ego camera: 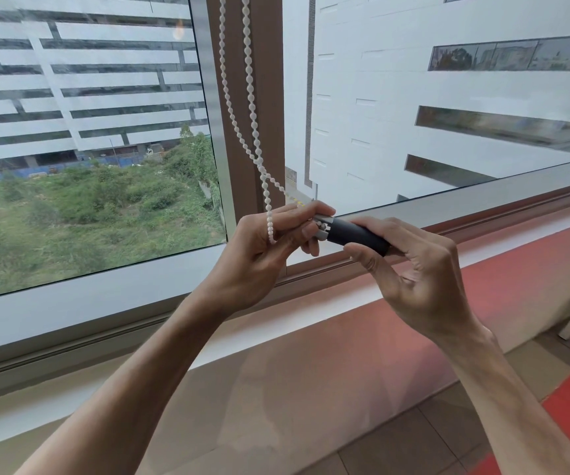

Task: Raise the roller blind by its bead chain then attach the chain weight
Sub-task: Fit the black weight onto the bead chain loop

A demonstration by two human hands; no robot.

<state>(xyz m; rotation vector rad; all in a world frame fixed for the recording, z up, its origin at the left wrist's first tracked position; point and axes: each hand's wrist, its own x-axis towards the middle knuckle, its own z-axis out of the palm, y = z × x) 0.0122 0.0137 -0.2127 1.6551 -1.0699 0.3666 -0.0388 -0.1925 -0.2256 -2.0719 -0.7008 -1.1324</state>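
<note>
A white bead chain (247,97) hangs in two strands before the brown window post (269,97), crossing just above the left hand (259,255), which pinches its loop. The right hand (413,279) grips the dark cylindrical chain weight (357,234), its grey slotted end touching the left fingertips (311,231).

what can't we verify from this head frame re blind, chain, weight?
- Roller blind: cut off by the top edge, head view; raised height unknown.
- Bead chain lower loop: hidden behind the left hand.
- Chain weight: rear end covered by the right hand; whether the chain is seated in its grey tip is hidden by fingers.
</note>
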